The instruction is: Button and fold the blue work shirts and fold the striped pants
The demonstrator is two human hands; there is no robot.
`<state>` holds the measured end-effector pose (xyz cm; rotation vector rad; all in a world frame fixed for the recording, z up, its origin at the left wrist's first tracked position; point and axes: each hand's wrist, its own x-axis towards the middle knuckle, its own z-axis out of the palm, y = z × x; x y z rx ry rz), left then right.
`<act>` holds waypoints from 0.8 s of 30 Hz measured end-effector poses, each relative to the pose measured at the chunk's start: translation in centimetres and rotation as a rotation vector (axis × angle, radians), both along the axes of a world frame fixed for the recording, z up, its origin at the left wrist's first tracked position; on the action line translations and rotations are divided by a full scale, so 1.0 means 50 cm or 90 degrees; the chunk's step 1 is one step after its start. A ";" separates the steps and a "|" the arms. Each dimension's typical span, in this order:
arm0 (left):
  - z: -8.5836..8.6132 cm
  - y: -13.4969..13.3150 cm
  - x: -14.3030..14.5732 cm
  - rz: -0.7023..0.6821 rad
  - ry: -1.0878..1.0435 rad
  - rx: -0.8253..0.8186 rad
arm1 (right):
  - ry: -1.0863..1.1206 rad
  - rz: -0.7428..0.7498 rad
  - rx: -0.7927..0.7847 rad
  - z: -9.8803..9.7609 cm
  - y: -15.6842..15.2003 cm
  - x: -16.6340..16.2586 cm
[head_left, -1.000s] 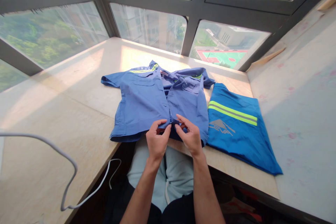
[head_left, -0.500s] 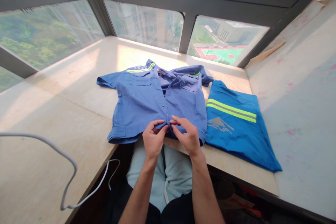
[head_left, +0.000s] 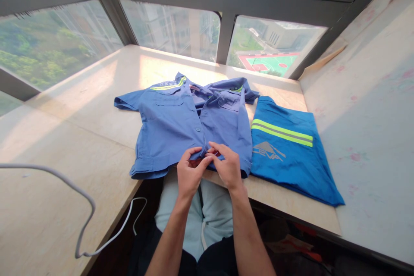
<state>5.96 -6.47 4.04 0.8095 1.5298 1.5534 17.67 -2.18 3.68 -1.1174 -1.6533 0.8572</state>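
Note:
A blue short-sleeved work shirt (head_left: 171,125) with yellow reflective strips lies face up, its collar towards the window. Its front gapes at the top, and a button (head_left: 198,129) shows lower on the placket. At the bottom hem, my left hand (head_left: 190,170) pinches the cloth of one front edge between thumb and fingers. My right hand (head_left: 226,164) pinches the same spot from the other side, the fingertips of both hands touching or nearly so. Whatever small part sits between the fingertips is hidden.
A folded brighter blue garment (head_left: 284,164) with a yellow-grey stripe lies to the right, beside the wall (head_left: 371,138). A white cable (head_left: 87,198) loops over the left part of the pale ledge (head_left: 80,151). Windows (head_left: 171,26) rise behind.
My right hand has shifted slightly left, bringing its fingertips closer to my left thumb at the hem. The whole view has shifted a little; the folded garment rests as before.

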 end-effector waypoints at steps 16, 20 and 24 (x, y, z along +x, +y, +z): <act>-0.006 -0.010 0.002 0.049 0.186 0.028 | 0.046 -0.011 -0.057 0.010 -0.007 -0.007; 0.016 -0.030 -0.008 0.029 0.370 0.007 | 0.070 -0.041 -0.068 0.005 -0.009 -0.013; 0.023 -0.032 -0.015 0.037 0.378 0.032 | 0.081 -0.030 -0.080 0.003 -0.010 -0.017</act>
